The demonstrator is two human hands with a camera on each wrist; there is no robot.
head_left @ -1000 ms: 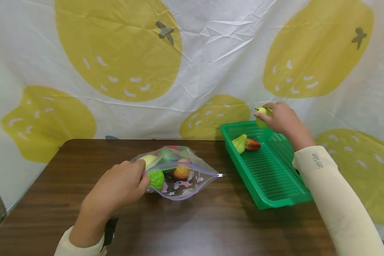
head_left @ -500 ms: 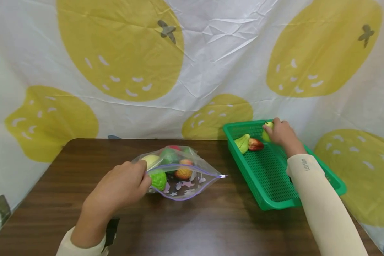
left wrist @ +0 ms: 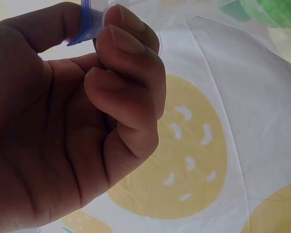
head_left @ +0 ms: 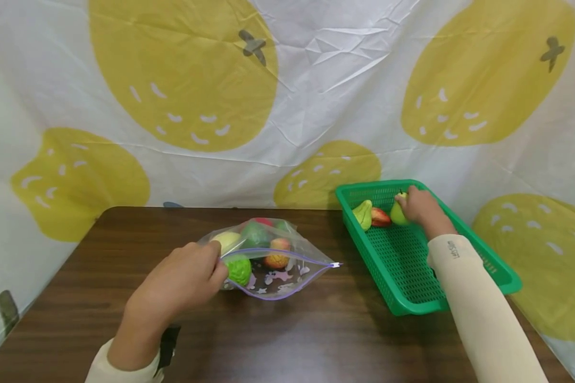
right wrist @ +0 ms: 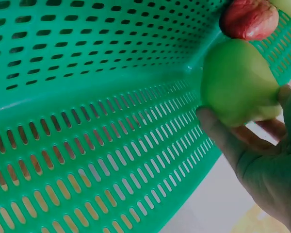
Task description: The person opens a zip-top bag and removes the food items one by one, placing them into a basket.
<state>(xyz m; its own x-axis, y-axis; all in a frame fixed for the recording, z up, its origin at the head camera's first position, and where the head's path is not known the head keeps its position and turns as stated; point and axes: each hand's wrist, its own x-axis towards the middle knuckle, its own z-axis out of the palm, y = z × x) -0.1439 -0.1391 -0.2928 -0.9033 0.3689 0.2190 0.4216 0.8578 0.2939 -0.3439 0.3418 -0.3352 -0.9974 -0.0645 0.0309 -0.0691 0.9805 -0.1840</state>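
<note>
My left hand (head_left: 172, 287) pinches the left corner of a clear zip bag (head_left: 311, 249), whose purple-edged mouth gapes. The left wrist view shows the thumb and fingertips on the purple zip strip (left wrist: 86, 19). Inside the bag lie a crinkled bright green piece (head_left: 238, 271), an orange-red fruit (head_left: 277, 259), a pale yellow one (head_left: 226, 240) and other green and red pieces, partly hidden by the film. On the right, my right hand (head_left: 425, 207) grips a green pear (right wrist: 237, 80) low in the green basket (head_left: 372, 266), thumb and fingers around its lower part.
Left of the pear in the basket lie a red-yellow fruit (head_left: 380, 217) and a knobbly yellow-green fruit (head_left: 363, 215). A white zip slider (head_left: 335, 265) sits at the bag's right corner. Behind the brown table (head_left: 277, 340) hangs a lemon-print cloth (head_left: 210, 175).
My right hand has lowered the pear from above the basket's back edge to inside it, beside the red-yellow fruit. The left hand keeps holding the bag.
</note>
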